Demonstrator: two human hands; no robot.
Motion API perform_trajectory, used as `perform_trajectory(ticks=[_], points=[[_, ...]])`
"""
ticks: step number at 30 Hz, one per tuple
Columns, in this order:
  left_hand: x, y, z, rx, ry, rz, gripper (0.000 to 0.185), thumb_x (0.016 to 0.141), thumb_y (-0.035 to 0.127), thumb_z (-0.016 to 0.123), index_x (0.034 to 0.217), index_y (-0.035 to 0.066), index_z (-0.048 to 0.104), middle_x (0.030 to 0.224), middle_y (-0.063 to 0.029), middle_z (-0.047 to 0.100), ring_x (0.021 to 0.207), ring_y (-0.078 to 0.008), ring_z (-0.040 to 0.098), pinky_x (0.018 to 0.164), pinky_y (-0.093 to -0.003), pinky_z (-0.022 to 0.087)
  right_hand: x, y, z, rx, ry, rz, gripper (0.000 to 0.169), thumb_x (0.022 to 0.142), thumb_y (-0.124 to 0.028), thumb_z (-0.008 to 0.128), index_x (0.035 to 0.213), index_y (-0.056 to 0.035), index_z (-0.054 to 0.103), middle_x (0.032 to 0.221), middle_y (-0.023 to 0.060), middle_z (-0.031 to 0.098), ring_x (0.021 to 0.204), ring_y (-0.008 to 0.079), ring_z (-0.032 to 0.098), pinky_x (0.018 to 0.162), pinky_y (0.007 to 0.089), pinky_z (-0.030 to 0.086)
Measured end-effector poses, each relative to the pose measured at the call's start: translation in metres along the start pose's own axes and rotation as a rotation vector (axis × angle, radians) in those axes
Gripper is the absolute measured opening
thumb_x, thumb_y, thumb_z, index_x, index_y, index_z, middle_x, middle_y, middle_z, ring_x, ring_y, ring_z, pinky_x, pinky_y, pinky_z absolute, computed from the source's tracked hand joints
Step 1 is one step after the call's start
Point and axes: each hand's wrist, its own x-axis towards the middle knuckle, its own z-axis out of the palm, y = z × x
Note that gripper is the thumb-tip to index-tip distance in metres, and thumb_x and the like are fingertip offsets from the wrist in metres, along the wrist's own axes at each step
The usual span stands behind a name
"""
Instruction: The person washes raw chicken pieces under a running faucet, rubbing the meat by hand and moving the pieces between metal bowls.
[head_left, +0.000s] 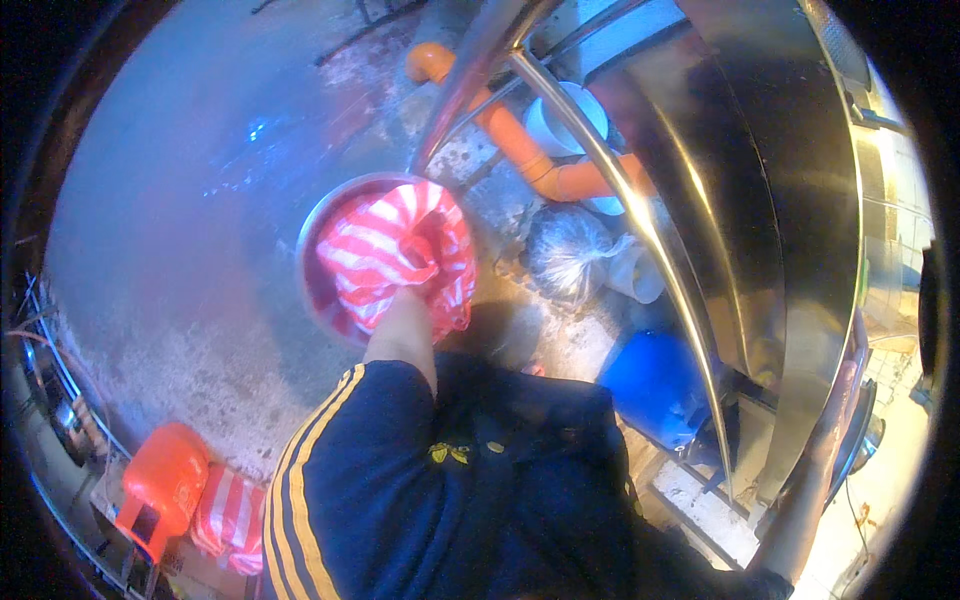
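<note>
A round metal basin (309, 259) stands on the wet concrete floor. In it lies a red-and-white striped plastic bag (367, 255), bunched up and spilling over the basin's right rim. My left forearm (403, 322) reaches down to the bag; folds of plastic hide the hand, so its grip does not show. Far to the right, my right hand (849, 379) rests against the edge of a stainless steel counter (817, 247). Its fingers are seen edge-on and are hard to make out.
Steel tube legs (615, 169) rise between the basin and an orange drainpipe (517, 142). Beyond are a white bucket (534, 124), a knotted clear plastic bag (566, 251) and a blue container (652, 382). An orange-red gas cylinder (169, 465) and another striped bag (229, 514) sit lower left.
</note>
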Motion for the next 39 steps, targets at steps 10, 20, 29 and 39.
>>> perform_trajectory(ticks=[10, 20, 29, 39], points=[[0.042, -0.027, -0.013, -0.383, -0.071, -0.266, 0.033, 0.083, 0.025, 0.058, 0.109, 0.006, 0.057, 0.097, -0.0136, 0.063, 0.089, -0.0284, 0.063, 0.075, -0.0403, 0.051, -0.014, 0.013, -0.013, -0.023, -0.002, 0.082, 0.073, 0.09, -0.055, 0.038, 0.133, 0.0041, 0.038, 0.133, 0.0168, 0.043, 0.125, 0.026, 0.038, 0.107, 0.0371, 0.024], [0.033, -0.011, 0.003, -0.95, 0.02, -0.385, 0.037, 0.084, 0.026, 0.06, 0.115, 0.007, 0.054, 0.102, -0.0107, 0.061, 0.091, -0.0248, 0.062, 0.075, -0.0389, 0.051, -0.017, 0.038, -0.029, -0.021, -0.017, 0.146, 0.067, 0.092, -0.05, 0.039, 0.13, 0.0052, 0.042, 0.13, 0.0173, 0.047, 0.124, 0.0262, 0.039, 0.107, 0.037, 0.024], [-0.139, 0.04, -0.107, -1.631, -0.029, -0.342, 0.037, 0.085, 0.025, 0.061, 0.116, 0.007, 0.052, 0.103, -0.0089, 0.061, 0.089, -0.0231, 0.062, 0.074, -0.0387, 0.053, -0.002, -0.012, -0.012, 0.043, -0.102, 0.23, 0.046, 0.094, -0.029, 0.046, 0.129, 0.0011, 0.046, 0.124, 0.0164, 0.052, 0.115, 0.0226, 0.049, 0.098, 0.0334, 0.036], [-0.333, 0.094, -0.299, -1.268, -0.07, 0.117, 0.052, 0.077, 0.029, 0.071, 0.118, 0.007, 0.049, 0.107, -0.0044, 0.056, 0.095, -0.0193, 0.058, 0.081, -0.0358, 0.051, -0.004, -0.003, -0.028, 0.068, -0.091, 0.135, 0.042, 0.09, -0.024, 0.054, 0.12, 0.0041, 0.051, 0.114, 0.0205, 0.059, 0.102, 0.0283, 0.059, 0.089, 0.0359, 0.045]])
